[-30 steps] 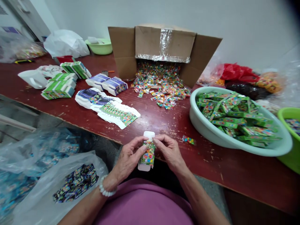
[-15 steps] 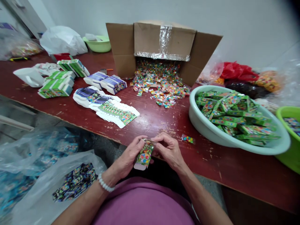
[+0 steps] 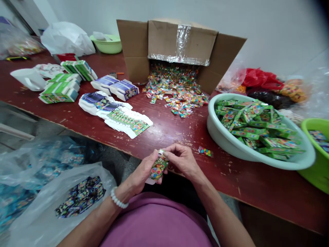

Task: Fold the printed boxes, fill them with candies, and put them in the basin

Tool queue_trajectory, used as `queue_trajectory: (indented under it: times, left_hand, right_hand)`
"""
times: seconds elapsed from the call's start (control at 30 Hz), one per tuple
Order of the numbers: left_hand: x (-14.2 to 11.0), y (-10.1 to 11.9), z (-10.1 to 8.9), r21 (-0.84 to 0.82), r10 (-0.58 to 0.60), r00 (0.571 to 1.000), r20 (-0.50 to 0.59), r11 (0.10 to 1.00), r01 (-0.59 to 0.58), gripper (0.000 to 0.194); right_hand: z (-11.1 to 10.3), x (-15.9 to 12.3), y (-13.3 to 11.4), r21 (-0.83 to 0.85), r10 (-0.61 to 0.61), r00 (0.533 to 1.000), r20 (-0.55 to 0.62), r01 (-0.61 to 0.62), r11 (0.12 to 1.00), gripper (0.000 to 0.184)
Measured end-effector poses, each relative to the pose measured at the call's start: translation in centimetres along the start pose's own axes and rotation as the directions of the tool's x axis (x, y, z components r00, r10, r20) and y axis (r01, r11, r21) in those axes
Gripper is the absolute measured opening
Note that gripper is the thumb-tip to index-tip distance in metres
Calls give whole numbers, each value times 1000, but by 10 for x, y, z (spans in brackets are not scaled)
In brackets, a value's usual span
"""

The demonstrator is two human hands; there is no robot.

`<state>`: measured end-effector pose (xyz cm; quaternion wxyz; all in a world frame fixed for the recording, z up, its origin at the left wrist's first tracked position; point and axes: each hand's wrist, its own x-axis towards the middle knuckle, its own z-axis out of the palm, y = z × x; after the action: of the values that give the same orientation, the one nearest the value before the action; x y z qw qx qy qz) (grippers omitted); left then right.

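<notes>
Both hands hold one small green printed carton [image 3: 158, 168] at the near edge of the red table [image 3: 180, 133]. My left hand [image 3: 142, 173] wraps the carton's body from the left. My right hand [image 3: 182, 161] pinches the carton's top end with its fingertips. A single wrapped candy [image 3: 205, 151] lies on the table just right of my right hand. Flat unfolded carton blanks [image 3: 128, 120] are fanned out further back on the left.
A pale basin [image 3: 221, 139] at right is heaped with filled green cartons. An open cardboard box [image 3: 180, 44] at the back spills wrapped candies. Stacks of green and blue cartons [image 3: 61, 91] lie at left. Plastic bags [image 3: 64, 202] hang below the table edge; a green tub [image 3: 316, 164] stands far right.
The carton's white top flap stood up a second ago; now it is folded down under my right fingertips, and the carton has tilted and sunk slightly toward my left hand.
</notes>
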<state>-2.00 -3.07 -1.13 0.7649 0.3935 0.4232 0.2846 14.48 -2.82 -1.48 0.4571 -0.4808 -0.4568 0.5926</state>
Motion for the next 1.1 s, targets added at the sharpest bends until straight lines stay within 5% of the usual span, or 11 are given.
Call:
queue_trajectory:
  times: [0.17, 0.33, 0.53, 0.63, 0.7, 0.77, 0.83, 0.97, 1.1]
  left_hand:
    - [2, 0, -9, 66, 11, 1000, 18, 998, -12, 67]
    - [2, 1, -14, 50, 26, 999, 38, 998, -28, 66]
    - [3, -2, -12, -90, -25, 999, 35, 996, 28, 72]
    - [3, -5, -12, -143, 7, 1000, -4, 990, -7, 64]
    - [-1, -6, -12, -205, 12, 999, -35, 979, -19, 51]
    - [-8, -8, -12, -261, -11, 1000, -28, 965, 3, 39]
    - [-17, -14, -14, -291, -60, 997, 42, 954, 69, 34]
    - [-34, -28, -37, -231, -147, 981, 125, 958, 173, 37]
    - [-47, -23, -89, 140, -174, 983, 57, 976, 165, 37]
  right_hand:
    - [5, 2, 1, 32, 0, 999, -34, 1, 999, 30]
    - [2, -1, -3, -65, -157, 985, 70, 161, 985, 22]
    - [1, -14, -2, -291, -324, 925, 198, 371, 882, 18]
    - [-8, 4, -1, -428, -346, 902, 260, 428, 796, 19]
    - [-22, 37, -4, -583, -351, 914, 202, 400, 707, 20]
    - [-41, 80, -7, -803, -407, 913, -34, 218, 555, 20]
    - [-58, 125, -11, -855, -448, 880, -160, 104, 509, 28]
    - [-76, 183, -17, -862, -460, 849, -259, 12, 507, 23]
    - [-82, 186, -17, -788, -441, 832, -337, 7, 616, 12]
